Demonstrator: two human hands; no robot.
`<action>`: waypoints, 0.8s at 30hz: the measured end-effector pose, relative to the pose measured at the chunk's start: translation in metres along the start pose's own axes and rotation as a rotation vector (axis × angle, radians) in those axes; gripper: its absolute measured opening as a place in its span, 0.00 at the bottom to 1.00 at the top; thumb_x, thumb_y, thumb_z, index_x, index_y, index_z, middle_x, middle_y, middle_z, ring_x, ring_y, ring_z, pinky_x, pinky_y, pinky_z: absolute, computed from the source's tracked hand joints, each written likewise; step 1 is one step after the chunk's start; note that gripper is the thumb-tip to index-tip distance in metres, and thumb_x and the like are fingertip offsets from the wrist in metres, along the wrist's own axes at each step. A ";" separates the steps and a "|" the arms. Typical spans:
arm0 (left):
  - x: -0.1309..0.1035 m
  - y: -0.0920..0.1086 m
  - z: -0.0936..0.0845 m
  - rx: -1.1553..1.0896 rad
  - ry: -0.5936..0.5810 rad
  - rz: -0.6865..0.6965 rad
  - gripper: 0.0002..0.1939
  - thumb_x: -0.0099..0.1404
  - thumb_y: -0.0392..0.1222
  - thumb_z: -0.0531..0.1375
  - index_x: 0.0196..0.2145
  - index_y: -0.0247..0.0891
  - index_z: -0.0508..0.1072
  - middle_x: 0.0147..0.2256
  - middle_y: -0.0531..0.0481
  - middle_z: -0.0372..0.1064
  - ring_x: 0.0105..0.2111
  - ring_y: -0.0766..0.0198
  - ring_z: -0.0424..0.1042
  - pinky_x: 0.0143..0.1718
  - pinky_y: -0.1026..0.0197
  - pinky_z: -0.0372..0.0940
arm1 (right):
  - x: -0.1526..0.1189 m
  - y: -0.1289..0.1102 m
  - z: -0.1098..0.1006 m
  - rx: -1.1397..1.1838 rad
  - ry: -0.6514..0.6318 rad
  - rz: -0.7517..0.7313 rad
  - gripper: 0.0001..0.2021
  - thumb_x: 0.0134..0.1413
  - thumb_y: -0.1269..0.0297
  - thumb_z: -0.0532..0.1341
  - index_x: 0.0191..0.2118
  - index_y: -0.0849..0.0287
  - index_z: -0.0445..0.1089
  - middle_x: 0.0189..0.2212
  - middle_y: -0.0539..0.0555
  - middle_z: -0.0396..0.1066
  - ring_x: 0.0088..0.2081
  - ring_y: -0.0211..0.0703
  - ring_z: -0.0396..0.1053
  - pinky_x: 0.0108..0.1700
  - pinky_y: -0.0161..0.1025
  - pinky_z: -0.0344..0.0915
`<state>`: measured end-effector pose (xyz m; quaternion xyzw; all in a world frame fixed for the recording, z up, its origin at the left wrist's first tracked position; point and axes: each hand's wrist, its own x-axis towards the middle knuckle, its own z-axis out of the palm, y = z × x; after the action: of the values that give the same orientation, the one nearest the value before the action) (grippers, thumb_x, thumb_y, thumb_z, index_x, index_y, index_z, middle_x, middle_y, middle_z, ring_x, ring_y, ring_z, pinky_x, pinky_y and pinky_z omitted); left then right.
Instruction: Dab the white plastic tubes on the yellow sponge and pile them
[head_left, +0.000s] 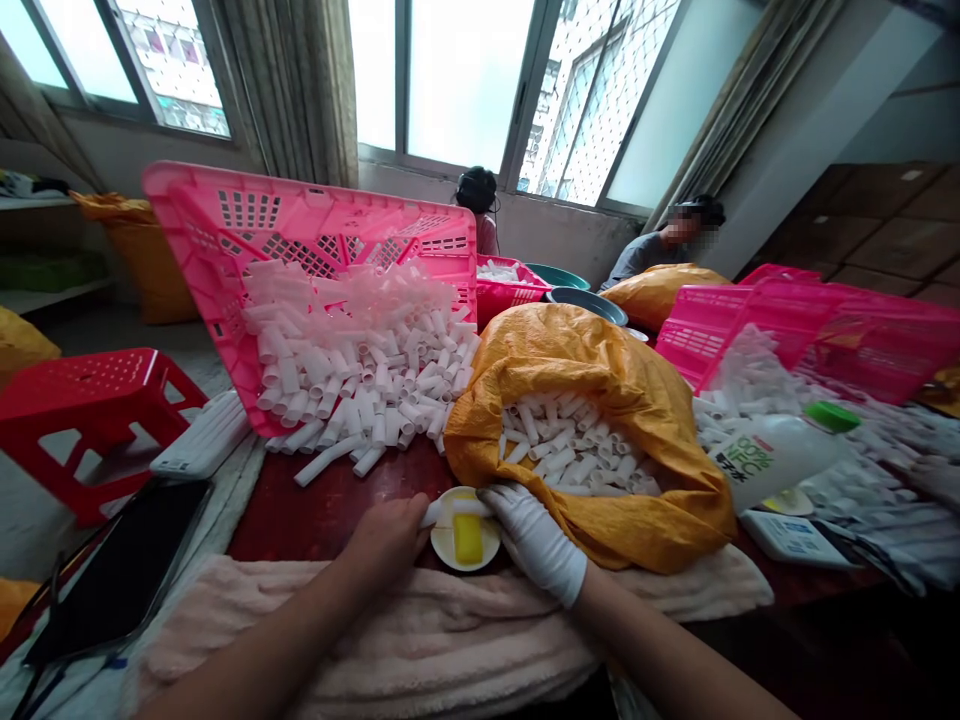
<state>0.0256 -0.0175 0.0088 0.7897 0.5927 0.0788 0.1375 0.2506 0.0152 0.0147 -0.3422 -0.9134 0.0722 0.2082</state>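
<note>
My bare left hand (391, 535) is closed on the left end of a white plastic tube (436, 513). The fingers of my right hand (532, 530), in a white glove, pinch around the tube's other end. The tube lies level, just over a small white dish (445, 548) with a yellow block (469, 540) on it; whether it touches the dish I cannot tell. Just beyond my right hand, an orange woven sack (555, 335) gapes, with many white tubes (570, 440) inside. Behind my left hand, more loose tubes (375, 390) spill out of a tipped pink basket (315, 215).
A pale pink towel (420, 640) covers the table's front edge. To the left are a black tablet (120, 570) and a red stool (97, 400). On the right stand a green-capped bottle (780, 455) and a white scale-like device (799, 540). Two people sit farther back.
</note>
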 end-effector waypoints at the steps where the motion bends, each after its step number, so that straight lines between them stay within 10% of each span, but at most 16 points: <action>1: 0.000 0.000 0.000 0.001 0.002 -0.007 0.07 0.64 0.43 0.52 0.34 0.37 0.64 0.33 0.48 0.70 0.35 0.60 0.70 0.33 0.62 0.58 | 0.000 0.000 0.001 -0.013 -0.003 -0.002 0.14 0.56 0.74 0.52 0.47 0.61 0.65 0.43 0.58 0.68 0.45 0.49 0.65 0.49 0.47 0.64; 24: -0.002 0.002 0.002 0.030 0.003 -0.049 0.09 0.65 0.45 0.50 0.35 0.37 0.64 0.33 0.46 0.70 0.35 0.59 0.70 0.32 0.62 0.58 | -0.020 -0.014 -0.002 -0.113 -0.015 -0.238 0.10 0.58 0.72 0.52 0.41 0.59 0.68 0.39 0.58 0.71 0.40 0.47 0.66 0.40 0.45 0.66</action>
<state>0.0278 -0.0199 0.0080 0.7768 0.6131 0.0677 0.1269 0.2569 -0.0079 0.0141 -0.2419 -0.9518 -0.0019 0.1886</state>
